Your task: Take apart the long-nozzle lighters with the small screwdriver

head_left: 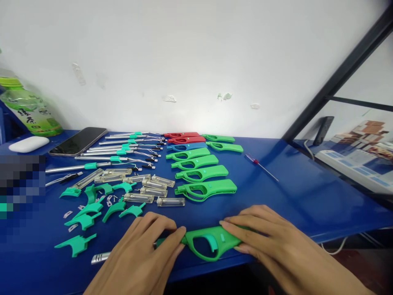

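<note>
Near the front edge of the table, a green long-nosed gas lighter [219,241] lies across between my hands, its teal trigger showing inside the loop. My left hand [150,246] pinches the front end, where the nozzle joins the body. At the other end my right hand [267,237] has its fingers closed on the handle. A silver slotted metal tip [100,257] pokes out to the left from behind my left hand. Loose teal triggers [76,245] lie left of that hand. Clear fuel tanks [170,202] and a green lighter shell [208,190] lie just beyond.
Metal nozzle rods with wires [89,166] lie at the back left, by a phone [78,141], a white case [29,144] and a green bottle [30,110]. Red casings [186,140] and other shells fill the middle back. A screwdriver [262,167] lies to the right.
</note>
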Available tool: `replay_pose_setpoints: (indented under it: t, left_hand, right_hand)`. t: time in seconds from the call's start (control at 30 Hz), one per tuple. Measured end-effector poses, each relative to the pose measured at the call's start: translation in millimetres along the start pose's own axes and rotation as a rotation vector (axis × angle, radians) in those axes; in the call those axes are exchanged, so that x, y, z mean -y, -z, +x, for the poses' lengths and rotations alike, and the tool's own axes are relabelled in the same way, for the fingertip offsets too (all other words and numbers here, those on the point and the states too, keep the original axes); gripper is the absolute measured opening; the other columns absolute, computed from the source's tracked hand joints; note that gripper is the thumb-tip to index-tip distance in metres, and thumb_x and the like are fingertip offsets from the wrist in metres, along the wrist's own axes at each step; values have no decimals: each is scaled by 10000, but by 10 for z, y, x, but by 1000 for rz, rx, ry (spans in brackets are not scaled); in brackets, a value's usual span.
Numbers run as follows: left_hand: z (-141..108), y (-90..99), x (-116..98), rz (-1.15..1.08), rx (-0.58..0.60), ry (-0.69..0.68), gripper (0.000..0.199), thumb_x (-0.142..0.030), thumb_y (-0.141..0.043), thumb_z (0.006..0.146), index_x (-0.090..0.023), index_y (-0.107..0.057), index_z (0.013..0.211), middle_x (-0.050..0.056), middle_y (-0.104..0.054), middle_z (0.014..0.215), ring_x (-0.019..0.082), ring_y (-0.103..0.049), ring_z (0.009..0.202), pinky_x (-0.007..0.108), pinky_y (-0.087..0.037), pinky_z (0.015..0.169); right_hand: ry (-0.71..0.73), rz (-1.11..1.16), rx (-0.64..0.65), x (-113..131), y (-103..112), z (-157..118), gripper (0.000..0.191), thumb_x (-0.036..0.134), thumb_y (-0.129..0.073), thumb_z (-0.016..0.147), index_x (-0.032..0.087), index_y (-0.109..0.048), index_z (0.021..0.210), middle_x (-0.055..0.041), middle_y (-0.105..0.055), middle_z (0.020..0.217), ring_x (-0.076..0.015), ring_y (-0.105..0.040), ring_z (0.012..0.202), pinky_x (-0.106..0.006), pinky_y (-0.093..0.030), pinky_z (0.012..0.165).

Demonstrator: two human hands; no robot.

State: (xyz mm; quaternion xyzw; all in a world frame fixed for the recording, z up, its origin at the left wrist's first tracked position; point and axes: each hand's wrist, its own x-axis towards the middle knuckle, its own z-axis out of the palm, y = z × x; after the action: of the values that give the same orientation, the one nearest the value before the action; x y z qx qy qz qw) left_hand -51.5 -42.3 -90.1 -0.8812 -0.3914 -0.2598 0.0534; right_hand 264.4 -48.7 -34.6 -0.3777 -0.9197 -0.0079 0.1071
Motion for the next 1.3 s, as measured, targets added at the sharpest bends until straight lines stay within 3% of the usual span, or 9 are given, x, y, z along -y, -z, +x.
replay_pose_setpoints:
  t: [0.07, 0.27, 0.5, 0.57, 0.67, 0.77, 0.9, 1.03, 1.3]
  left_hand:
    - [30, 25, -20, 13, 28, 8, 345, -197, -514, 1025, -334, -704, 1279, -7, -733, 1125, 197, -674, 986, 328, -557, 859]
    - [110, 27, -78, -38, -55, -1, 336, -136, -474, 990, -280, -731, 1152, 5, -731, 1005, 183, -680, 892, 317, -571, 821]
    - [38, -68, -125, 7, -42, 33, 431, -125, -429, 978, -273, -699, 1279, 26, -714, 1066, 226, -665, 986, 398, -559, 902]
    - [38, -63, -164, 56, -21, 63, 420, -143, -394, 1018, -267, -702, 1277, 31, -716, 1081, 236, -658, 1013, 403, -542, 910]
    - [37, -4, -185, 157, -98, 28, 408, -201, -331, 1099, -266, -696, 1269, 25, -737, 1097, 244, -655, 1053, 418, -478, 972]
    - [-14, 83, -129, 228, -152, -20, 367, -204, -429, 1087, -258, -636, 1386, 27, -743, 1166, 263, -641, 1109, 425, -399, 1038]
    - [-119, 132, -25, 273, -119, -5, 317, -238, -486, 1055, -233, -661, 1319, 51, -737, 1160, 304, -630, 1103, 449, -384, 1018]
    - [-155, 75, 4, 287, -10, -29, 309, -143, -443, 1034, -268, -687, 1178, 30, -738, 1164, 276, -650, 1081, 438, -426, 985]
    - [-115, 7, -79, 239, 17, 53, 435, -95, -415, 1006, -309, -673, 1283, 5, -742, 1198, 253, -687, 1097, 417, -462, 1006]
  right_hand:
    - [-4, 19, -26, 5, -15, -11, 445, 274, -530, 1101, 277, -566, 1545, -39, -762, 1353, -208, -724, 1166, -344, -619, 982]
    - [-70, 138, -103, 30, -91, -92, 524, 238, -529, 1090, 349, -508, 1601, -48, -756, 1317, -185, -740, 1103, -289, -636, 927]
    - [-130, 168, -92, 32, -140, -115, 516, 250, -531, 1088, 397, -523, 1583, -40, -744, 1296, -189, -730, 1101, -328, -639, 938]
    - [-129, 158, -102, 24, -161, -133, 518, 256, -525, 1092, 409, -514, 1587, -37, -745, 1287, -191, -733, 1098, -350, -639, 951]
    - [-143, 154, -87, 9, -195, -155, 536, 272, -522, 1100, 421, -473, 1613, -36, -734, 1299, -183, -731, 1122, -363, -629, 992]
    - [-159, 155, -77, 6, -212, -159, 524, 292, -532, 1100, 424, -486, 1606, -39, -724, 1320, -183, -727, 1148, -357, -624, 1006]
    - [-158, 162, -105, 16, -214, -159, 501, 289, -537, 1096, 423, -526, 1579, -37, -734, 1305, -183, -737, 1131, -332, -639, 964]
    - [-162, 159, -120, 18, -236, -179, 470, 296, -553, 1090, 434, -565, 1540, -29, -736, 1296, -178, -748, 1117, -320, -644, 954]
    - [-198, 235, -157, -6, -316, -181, 386, 320, -612, 1065, 384, -630, 1445, -38, -716, 1265, -182, -730, 1131, -280, -631, 955]
